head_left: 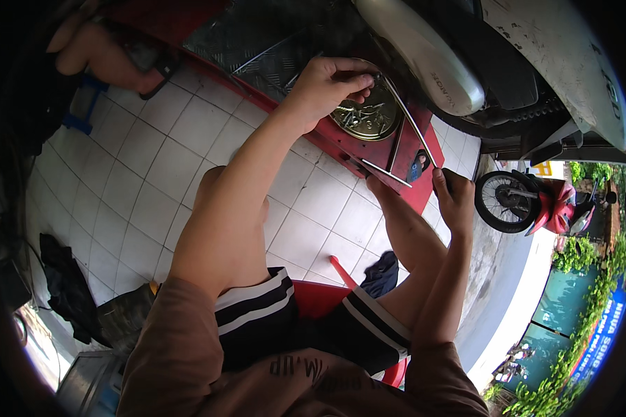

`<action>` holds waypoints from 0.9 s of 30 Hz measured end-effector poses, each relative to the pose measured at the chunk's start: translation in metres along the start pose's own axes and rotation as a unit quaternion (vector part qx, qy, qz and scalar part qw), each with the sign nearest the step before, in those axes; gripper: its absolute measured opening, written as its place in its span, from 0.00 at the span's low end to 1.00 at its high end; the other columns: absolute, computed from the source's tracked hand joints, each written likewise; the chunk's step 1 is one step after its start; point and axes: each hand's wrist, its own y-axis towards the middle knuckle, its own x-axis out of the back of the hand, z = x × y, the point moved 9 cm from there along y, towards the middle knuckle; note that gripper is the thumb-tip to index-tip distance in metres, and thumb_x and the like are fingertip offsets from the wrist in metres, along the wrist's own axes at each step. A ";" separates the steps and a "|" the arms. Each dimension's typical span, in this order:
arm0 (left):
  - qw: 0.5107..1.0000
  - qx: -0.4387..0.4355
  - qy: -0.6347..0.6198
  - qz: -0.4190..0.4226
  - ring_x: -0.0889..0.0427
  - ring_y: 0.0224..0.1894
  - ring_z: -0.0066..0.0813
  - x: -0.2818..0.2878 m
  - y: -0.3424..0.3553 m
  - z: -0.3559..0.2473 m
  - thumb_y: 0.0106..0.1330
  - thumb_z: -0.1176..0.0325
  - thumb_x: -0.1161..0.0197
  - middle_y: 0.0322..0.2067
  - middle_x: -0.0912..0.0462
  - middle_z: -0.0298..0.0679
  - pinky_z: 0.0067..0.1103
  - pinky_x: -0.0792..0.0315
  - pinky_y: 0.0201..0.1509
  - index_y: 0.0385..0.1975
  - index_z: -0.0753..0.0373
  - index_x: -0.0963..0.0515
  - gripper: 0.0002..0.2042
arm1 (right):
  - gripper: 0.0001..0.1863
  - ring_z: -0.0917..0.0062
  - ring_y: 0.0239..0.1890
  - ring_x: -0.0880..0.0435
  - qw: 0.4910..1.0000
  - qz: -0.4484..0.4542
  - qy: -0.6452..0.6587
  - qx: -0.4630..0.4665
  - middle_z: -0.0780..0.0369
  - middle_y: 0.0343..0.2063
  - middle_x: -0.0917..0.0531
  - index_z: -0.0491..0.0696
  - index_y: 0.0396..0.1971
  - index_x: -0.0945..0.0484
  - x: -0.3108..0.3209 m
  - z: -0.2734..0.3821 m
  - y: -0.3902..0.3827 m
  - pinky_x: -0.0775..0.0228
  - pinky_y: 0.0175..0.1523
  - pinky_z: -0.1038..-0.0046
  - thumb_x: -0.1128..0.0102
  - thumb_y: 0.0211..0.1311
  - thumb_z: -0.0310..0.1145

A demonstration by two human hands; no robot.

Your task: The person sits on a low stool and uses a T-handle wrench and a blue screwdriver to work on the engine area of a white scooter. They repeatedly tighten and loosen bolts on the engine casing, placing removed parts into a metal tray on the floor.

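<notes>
My left hand (330,83) reaches out to a round brass-coloured dish (372,118) of small metal parts. The dish lies on a red lift platform (341,149). The fingertips are pinched together at the dish's near rim, and whatever is between them is hidden. My right hand (453,198) is closed around a dark tool handle (444,179) at the platform's right corner. A long thin metal rod (412,121) slants from the dish toward that hand. A shorter rod (386,174) lies beside it.
A white motorbike (535,62) stands on the platform above the dish. A red motorbike (535,205) is parked outside to the right. Another person's leg (97,55) is at the top left. A dark cloth (62,278) lies on the white tiled floor (153,167). I sit on a red stool (320,295).
</notes>
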 end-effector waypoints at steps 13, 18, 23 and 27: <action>0.997 -0.030 0.072 -0.026 0.20 0.34 0.21 0.002 0.001 0.001 0.69 0.71 0.43 0.33 0.19 0.35 0.16 0.25 0.38 0.43 0.67 0.22 0.08 | 0.23 0.75 0.14 0.45 0.999 -0.003 0.001 -0.032 0.58 0.08 0.37 0.39 0.17 0.26 0.005 -0.013 -0.003 0.47 0.21 0.69 0.41 0.63 0.44; 0.999 -0.025 0.032 0.012 0.16 0.38 0.28 -0.008 -0.001 0.002 0.69 0.73 0.45 0.36 0.18 0.39 0.17 0.22 0.40 0.42 0.68 0.23 0.08 | 0.23 0.76 0.14 0.45 1.000 0.003 -0.006 -0.028 0.58 0.08 0.37 0.39 0.18 0.26 0.003 -0.011 -0.003 0.47 0.21 0.69 0.41 0.63 0.44; 0.999 -0.027 -0.001 0.024 0.15 0.39 0.32 -0.010 -0.001 0.000 0.70 0.74 0.47 0.36 0.18 0.42 0.17 0.20 0.43 0.42 0.70 0.24 0.08 | 0.23 0.77 0.14 0.44 1.000 0.004 0.004 -0.031 0.58 0.08 0.37 0.39 0.18 0.26 0.002 -0.012 -0.002 0.47 0.21 0.69 0.41 0.63 0.43; 0.999 -0.040 0.018 0.024 0.15 0.38 0.31 -0.010 -0.002 -0.002 0.69 0.75 0.46 0.36 0.18 0.42 0.17 0.19 0.43 0.42 0.70 0.24 0.08 | 0.22 0.75 0.13 0.43 1.000 0.003 -0.003 -0.026 0.58 0.08 0.36 0.39 0.18 0.25 0.001 -0.012 -0.002 0.46 0.21 0.69 0.41 0.63 0.43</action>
